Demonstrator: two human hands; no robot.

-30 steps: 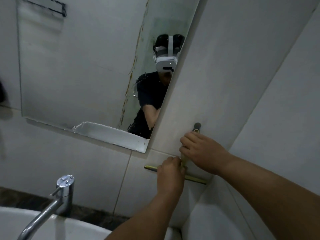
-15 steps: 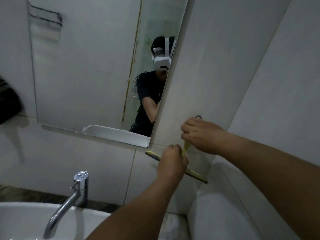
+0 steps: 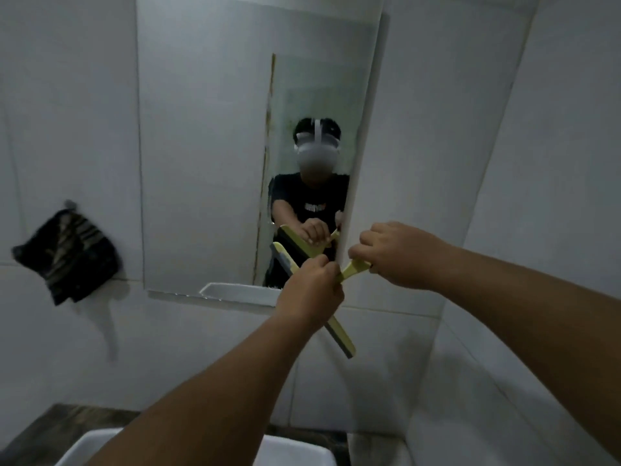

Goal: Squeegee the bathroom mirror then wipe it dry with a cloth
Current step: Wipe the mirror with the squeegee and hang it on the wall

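The yellow squeegee (image 3: 341,339) hangs in the air in front of the mirror's (image 3: 208,136) lower right corner, its blade slanting from ten o'clock down to four o'clock. The left hand (image 3: 311,292) has its grip clamped at the blade's middle; the right hand (image 3: 391,252), at two o'clock from it, pinches the handle end. A dark cloth (image 3: 69,253) hangs on the wall at nine o'clock, well apart. A white sink (image 3: 295,450) lies below.

I saw both hands lift the yellow squeegee (image 3: 341,339) off the wall tile up in front of the mirror (image 3: 201,146), blade tilted steeper, left hand (image 3: 311,292) at the head, right hand (image 3: 391,255) on the handle end, dark cloth (image 3: 69,253) swung into view.
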